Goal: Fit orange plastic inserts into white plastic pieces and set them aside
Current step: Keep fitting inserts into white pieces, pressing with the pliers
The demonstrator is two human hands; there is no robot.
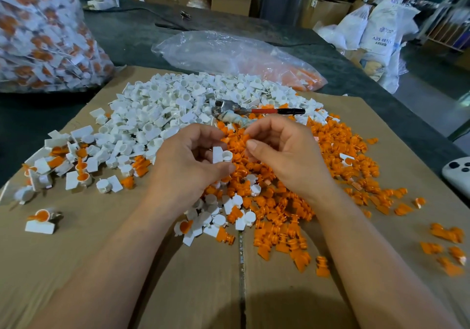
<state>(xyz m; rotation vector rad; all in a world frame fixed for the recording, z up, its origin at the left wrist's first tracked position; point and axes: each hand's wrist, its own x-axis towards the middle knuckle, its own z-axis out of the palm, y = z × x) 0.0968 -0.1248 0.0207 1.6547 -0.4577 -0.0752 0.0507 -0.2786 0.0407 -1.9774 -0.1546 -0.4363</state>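
Cardboard (76, 265) is covering the near part of the table, and both hands are hovering over it. The left hand (188, 155) is pinching one white piece (221, 155) between thumb and fingers, its round cup on the right side. The right hand (284, 150) is curling its fingers just beside it, above the orange inserts (330, 150); I cannot tell whether it is holding one. The heap of white pieces (165, 104) is lying farther left. Red-handled pliers (254, 110) are resting at the far edge of both heaps. Some fitted pieces (78, 169) are lying at the near left.
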